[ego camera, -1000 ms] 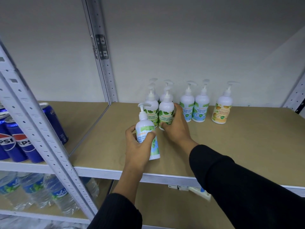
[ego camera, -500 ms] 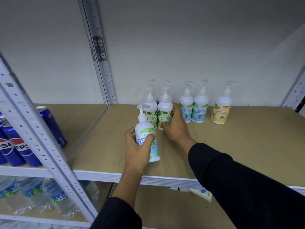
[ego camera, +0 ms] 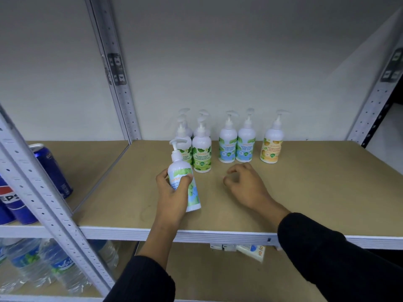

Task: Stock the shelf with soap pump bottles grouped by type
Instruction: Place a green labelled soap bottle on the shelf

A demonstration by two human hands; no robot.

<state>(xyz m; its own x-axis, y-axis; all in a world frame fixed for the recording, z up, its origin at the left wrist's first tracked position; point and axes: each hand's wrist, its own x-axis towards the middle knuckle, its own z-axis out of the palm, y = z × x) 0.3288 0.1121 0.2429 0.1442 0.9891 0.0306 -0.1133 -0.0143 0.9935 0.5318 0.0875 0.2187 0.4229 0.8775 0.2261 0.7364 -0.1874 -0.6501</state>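
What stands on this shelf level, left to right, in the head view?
Cans → green bottles → blue bottles → yellow bottle. The held bottle overlaps the green ones, so it is left out.

The flat tan fibreboard shelf board (ego camera: 305, 192) looks matt and faintly scuffed, edged by a smooth white-painted metal front rail (ego camera: 218, 235). The perforated pale grey metal upright (ego camera: 43, 192) has a satin painted finish. The white plastic pump bottle with a blue-and-green label (ego camera: 180, 168) is smooth with a slight sheen. The dark blue metal cola cans (ego camera: 53, 171) shine. The black sleeves (ego camera: 338, 258) are matt cloth. The clear water bottles (ego camera: 63, 271) are thin, crinkled plastic.
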